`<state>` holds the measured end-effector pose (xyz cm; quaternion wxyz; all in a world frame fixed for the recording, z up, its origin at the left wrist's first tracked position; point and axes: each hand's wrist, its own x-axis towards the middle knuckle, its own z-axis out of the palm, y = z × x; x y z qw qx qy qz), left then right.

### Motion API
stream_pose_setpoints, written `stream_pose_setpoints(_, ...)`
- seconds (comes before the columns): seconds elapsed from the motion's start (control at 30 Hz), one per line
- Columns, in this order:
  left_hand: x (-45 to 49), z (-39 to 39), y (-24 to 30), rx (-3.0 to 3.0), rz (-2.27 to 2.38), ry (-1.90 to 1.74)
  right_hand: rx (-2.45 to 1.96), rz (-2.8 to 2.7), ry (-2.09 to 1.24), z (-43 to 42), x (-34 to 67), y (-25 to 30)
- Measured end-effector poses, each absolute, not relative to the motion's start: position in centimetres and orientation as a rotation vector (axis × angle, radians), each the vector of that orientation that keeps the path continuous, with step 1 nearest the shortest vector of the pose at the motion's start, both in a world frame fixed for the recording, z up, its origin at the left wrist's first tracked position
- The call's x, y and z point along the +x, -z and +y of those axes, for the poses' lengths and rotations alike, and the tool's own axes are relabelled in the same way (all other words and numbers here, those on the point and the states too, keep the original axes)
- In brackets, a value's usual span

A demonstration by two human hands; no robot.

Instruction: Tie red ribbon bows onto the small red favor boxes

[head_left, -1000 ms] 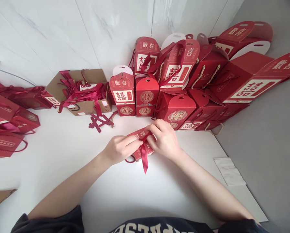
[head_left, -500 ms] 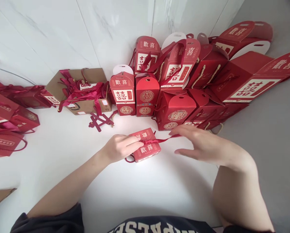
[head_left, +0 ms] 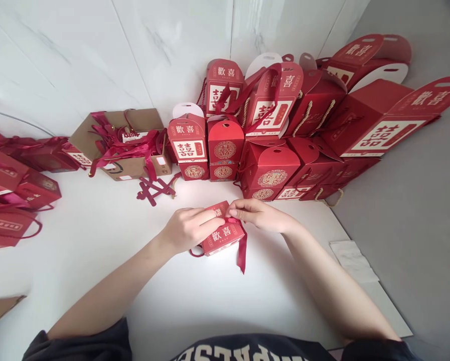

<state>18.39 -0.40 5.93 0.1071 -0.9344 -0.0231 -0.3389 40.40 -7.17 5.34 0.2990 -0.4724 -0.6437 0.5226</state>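
Observation:
A small red gift box (head_left: 223, 236) with white-and-gold lettering lies on the white table, tilted slightly. My left hand (head_left: 189, 229) grips its left end and top. My right hand (head_left: 258, 214) pinches a dark red satin ribbon (head_left: 232, 219) where it crosses the box's far top edge. A loose ribbon tail (head_left: 242, 253) hangs past the box's right side. A thin red cord loop (head_left: 196, 254) pokes out from under the box by my left hand. My fingers hide part of the box's top.
Red gift boxes (head_left: 272, 173) stand stacked along the wall behind. A brown carton (head_left: 134, 125) holds red ribbons, with loose red strips (head_left: 153, 189) before it. Red bags (head_left: 6, 173) lie at left, and a white paper sheet (head_left: 350, 260) lies at right near the table edge.
My right hand has come back in from the right and now pinches the ribbon at the box. The ribbon tail hangs down instead of stretching out sideways. The box has barely moved.

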Motion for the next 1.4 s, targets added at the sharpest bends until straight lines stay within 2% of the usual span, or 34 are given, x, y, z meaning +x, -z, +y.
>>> stream_pose_setpoints(0.23, 18.3, -0.4, -5.9, -2.71, -0.016, 1.078, -1.486, -1.751, -1.143, -7.6, 40.5, -6.0)
stream_pose_setpoints(0.5, 17.7, 0.1, -5.3, -2.728, 0.024, 1.108, -1.434, -1.549, -1.447, -7.4, 40.6, -5.6)
stream_pose_setpoints(0.73, 17.9, 0.1, -5.4, -2.724, 0.018, 1.123, -1.291, -1.724, -1.49, -7.5, 41.3, -6.1)
stream_pose_setpoints(0.9, 17.9, -0.1, -5.3, -2.733, 0.006, 1.118, -1.181, -1.52, -1.56, -7.6, 41.1, -6.3)
stream_pose_setpoints(0.97, 17.8, -0.3, -5.6, -2.874, -0.127, 1.093, -1.262, -1.524, -1.495, -7.5, 40.8, -6.1)
stream_pose_setpoints(1.13, 17.1, -0.5, -7.6, -3.63, -0.9, 0.763, -1.33, -1.62, -1.367, -7.2, 40.6, -5.4)
stream_pose_setpoints(1.3, 16.5, 0.1, -8.9, -3.74, -1.382, 0.614, -1.303, -1.577, -1.356, -7.3, 40.6, -5.7)
stream_pose_setpoints(1.4, 16.0, 0.5, -9.5, -3.792, -1.645, 0.095, -1.269, -1.569, -1.358, -7.5, 40.5, -6.1)
